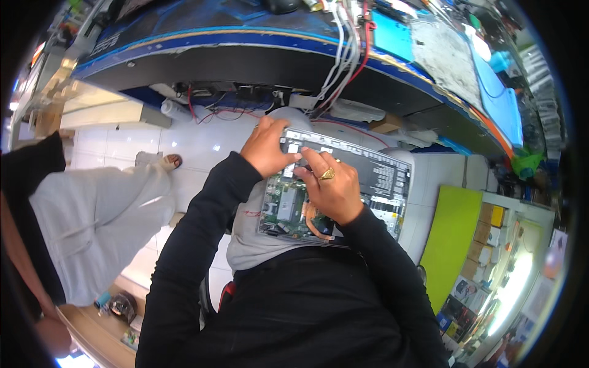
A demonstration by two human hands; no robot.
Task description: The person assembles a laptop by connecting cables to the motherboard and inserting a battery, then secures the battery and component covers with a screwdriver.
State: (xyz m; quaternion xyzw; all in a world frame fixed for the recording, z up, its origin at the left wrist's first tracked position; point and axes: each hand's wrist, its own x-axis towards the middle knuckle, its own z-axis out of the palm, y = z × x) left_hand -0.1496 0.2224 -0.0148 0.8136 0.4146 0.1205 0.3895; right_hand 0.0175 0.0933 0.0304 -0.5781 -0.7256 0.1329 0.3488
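An opened laptop base (386, 181) rests across my lap, its circuit board, large dark battery and copper heat pipe exposed. My left hand (265, 149) grips its upper left edge, fingers over the rim and thumb reaching inward. My right hand (333, 189), with a gold ring, is closed over the inside near a small white-labelled part (291, 165) at the upper left. Its fingertips are curled there, and I cannot make out what is between them.
A workbench (202, 40) with cables (340, 61) and blue mats (392, 34) runs ahead. At left stands a person in light trousers (98, 221). A green panel (448, 239) and shelves with boxes (485, 251) are at right.
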